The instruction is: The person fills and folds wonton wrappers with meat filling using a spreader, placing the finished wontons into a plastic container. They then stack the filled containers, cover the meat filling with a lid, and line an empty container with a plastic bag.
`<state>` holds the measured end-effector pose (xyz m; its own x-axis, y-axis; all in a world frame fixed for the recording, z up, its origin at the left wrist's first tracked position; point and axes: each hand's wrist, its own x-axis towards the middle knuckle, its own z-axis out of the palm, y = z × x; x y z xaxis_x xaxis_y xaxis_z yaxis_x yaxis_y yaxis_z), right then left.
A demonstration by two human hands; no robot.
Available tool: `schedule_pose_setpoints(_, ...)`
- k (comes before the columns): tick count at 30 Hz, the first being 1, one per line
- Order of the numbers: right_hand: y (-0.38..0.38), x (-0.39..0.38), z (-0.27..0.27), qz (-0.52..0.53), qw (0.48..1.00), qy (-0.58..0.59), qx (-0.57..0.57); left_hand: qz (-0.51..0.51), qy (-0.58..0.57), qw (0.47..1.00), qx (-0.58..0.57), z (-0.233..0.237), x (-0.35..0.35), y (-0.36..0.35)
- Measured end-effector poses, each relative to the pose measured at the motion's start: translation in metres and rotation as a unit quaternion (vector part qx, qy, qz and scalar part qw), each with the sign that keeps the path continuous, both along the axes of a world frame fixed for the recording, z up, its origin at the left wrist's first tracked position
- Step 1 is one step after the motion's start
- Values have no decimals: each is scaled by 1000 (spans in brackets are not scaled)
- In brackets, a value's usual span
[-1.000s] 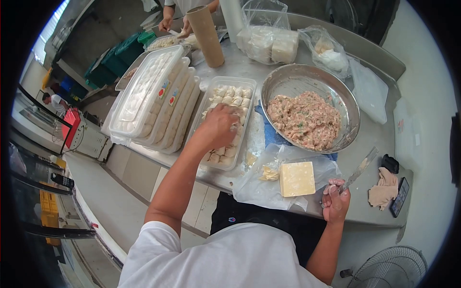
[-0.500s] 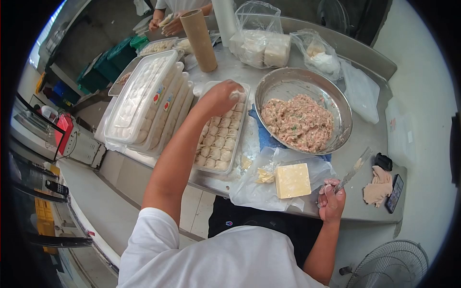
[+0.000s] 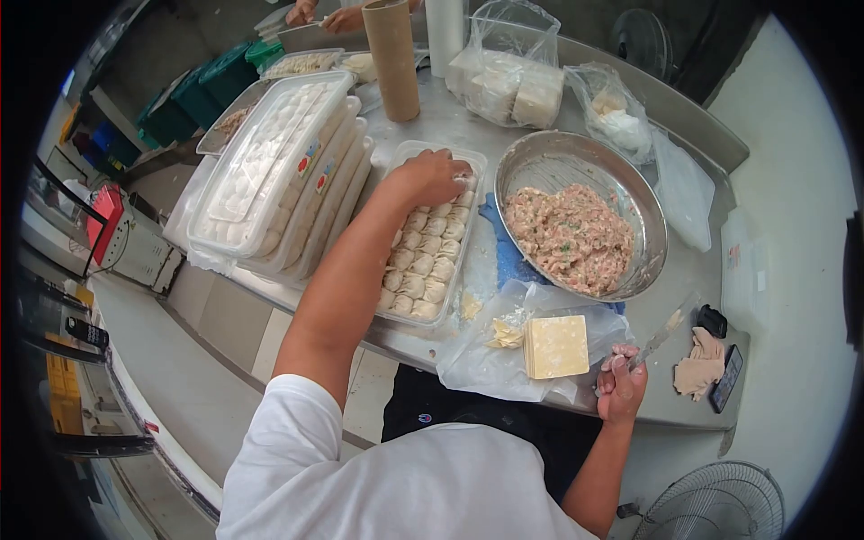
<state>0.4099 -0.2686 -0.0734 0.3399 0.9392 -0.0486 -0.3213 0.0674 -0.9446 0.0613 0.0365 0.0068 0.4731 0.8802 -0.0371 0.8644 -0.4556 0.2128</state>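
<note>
My left hand point(image 3: 436, 177) reaches down into the far end of a clear plastic tray point(image 3: 459, 288), its fingers closed on a pale dumpling point(image 3: 463, 178) that is mostly hidden under them. Rows of pleated dumplings point(image 3: 418, 261) fill the visible near part of that tray. At the table's front edge, my right hand point(image 3: 621, 385) is closed around a thin, flat metal spatula point(image 3: 661, 337), its blade pointing up and to the right. A stack of square yellow wrappers point(image 3: 556, 346) lies on a plastic sheet point(image 3: 468, 360) left of that hand.
A round metal pan point(image 3: 661, 243) of minced filling point(image 3: 571, 238) sits on a blue cloth point(image 3: 508, 252). Stacked lidded trays point(image 3: 279, 171) stand to the left, a cardboard tube point(image 3: 392, 63) behind. Another person's hands point(image 3: 346, 18) work at the far side. A phone point(image 3: 727, 378) lies right.
The view has shifted slightly, so the table things appear farther right. My left hand has lowered and flattened over the tray's far end. My right hand keeps its hold on the spatula.
</note>
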Motion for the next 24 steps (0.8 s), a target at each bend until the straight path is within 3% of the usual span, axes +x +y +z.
schedule_pose_setpoints(7,-1,-2,2,-13,1000,-2,1,-31,6,995,-98,10,-7,3)
schedule_pose_setpoints(17,0,-3,2,-9,1000,-1,-2,-18,24,997,-71,4,-2,-1)
schedule_pose_setpoints(22,0,-2,1,-14,1000,5,4,-48,24,986,-159,17,-1,-2)
schedule_pose_setpoints(24,1,-2,0,-10,1000,6,6,-43,-5,991,-128,19,-3,-5)
